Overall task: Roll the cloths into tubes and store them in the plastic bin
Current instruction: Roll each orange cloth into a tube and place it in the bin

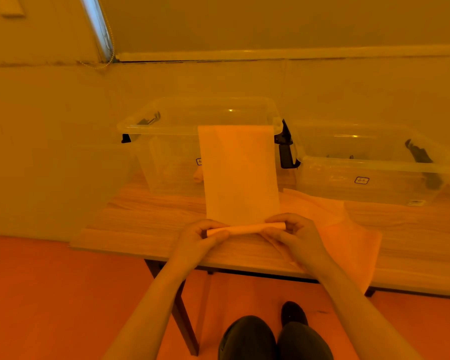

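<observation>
A pale cloth (pixel 240 175) lies stretched from the near middle of the wooden table (pixel 140 224) up over the front rim of a clear plastic bin (pixel 166 120). Its near end is rolled into a thin tube. My left hand (pixel 202 236) grips the tube's left end and my right hand (pixel 294 233) grips its right end, fingers curled over it. A rolled cloth (pixel 198 175) shows faintly through the bin's front wall.
A second clear bin (pixel 369 165) with black latches stands at the right back. More loose cloth (pixel 348 229) lies under and right of my right hand, hanging over the table's front edge. A wall runs close behind the bins. My knees and a shoe show below.
</observation>
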